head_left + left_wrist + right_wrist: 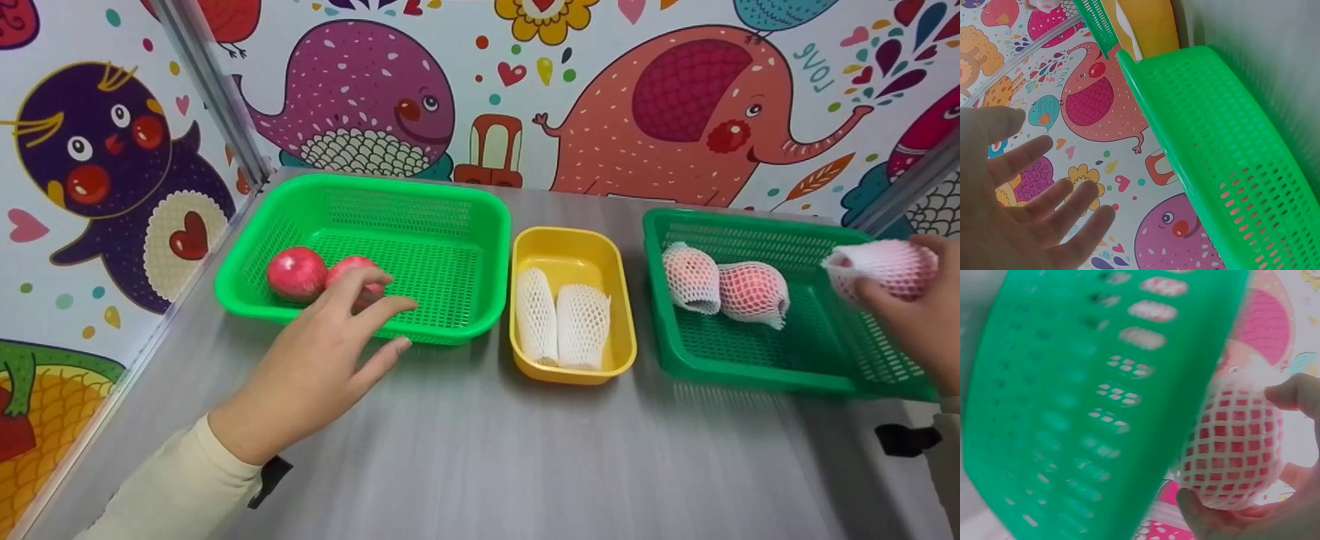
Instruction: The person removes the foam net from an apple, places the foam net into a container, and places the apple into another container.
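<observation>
My left hand [315, 360] hovers over the front rim of the bright green basket [480, 330], fingers loosely bent and holding nothing. Two round red fruits [296, 274] lie at that basket's left; the hand partly hides the second one. With its thumb and fingers, my right hand [919, 319] grips a red fruit in a white foam net [889, 266], above the right side of the dark green basket [757, 375]. Inside that basket sit two more netted fruits [752, 291], side by side. The right wrist view shows the held netted fruit [1233, 444] beside the basket's rim.
Between the baskets stands a yellow tub [574, 375] with two white foam nets [583, 322] in it. All three containers rest on a grey table [525, 465]. Walls printed with cartoon animals [360, 90] rise behind and at the left, joined by a metal post [217, 90].
</observation>
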`<state>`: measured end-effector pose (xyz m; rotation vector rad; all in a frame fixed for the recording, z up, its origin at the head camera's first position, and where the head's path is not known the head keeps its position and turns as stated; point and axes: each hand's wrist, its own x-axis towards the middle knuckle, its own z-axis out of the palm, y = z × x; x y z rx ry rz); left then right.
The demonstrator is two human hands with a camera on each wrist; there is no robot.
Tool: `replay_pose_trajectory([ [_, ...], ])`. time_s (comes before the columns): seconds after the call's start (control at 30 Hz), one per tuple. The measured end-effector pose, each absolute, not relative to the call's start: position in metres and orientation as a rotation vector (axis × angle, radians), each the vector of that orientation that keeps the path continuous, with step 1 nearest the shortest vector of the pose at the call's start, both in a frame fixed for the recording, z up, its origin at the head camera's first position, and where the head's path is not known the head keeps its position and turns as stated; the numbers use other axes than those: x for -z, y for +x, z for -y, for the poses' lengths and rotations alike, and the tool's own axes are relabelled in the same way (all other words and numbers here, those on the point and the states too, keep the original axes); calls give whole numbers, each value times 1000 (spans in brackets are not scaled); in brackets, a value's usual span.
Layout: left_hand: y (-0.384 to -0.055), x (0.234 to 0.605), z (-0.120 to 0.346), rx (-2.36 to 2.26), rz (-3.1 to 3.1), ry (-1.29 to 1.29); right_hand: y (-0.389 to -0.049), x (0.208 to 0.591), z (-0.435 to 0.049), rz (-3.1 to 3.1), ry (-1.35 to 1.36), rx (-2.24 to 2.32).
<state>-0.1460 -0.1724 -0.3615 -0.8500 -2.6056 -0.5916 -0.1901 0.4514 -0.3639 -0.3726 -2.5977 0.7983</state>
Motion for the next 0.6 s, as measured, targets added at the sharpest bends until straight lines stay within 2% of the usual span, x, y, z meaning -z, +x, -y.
replay_pose_trajectory([
  [0.33, -145, 364, 167, 589, 2636, -831, -174, 334, -393, 2459, -355, -837],
  [0.6, -143, 366, 164, 629, 2614, -824, -158, 319, -348, 2401, -202, -900],
])
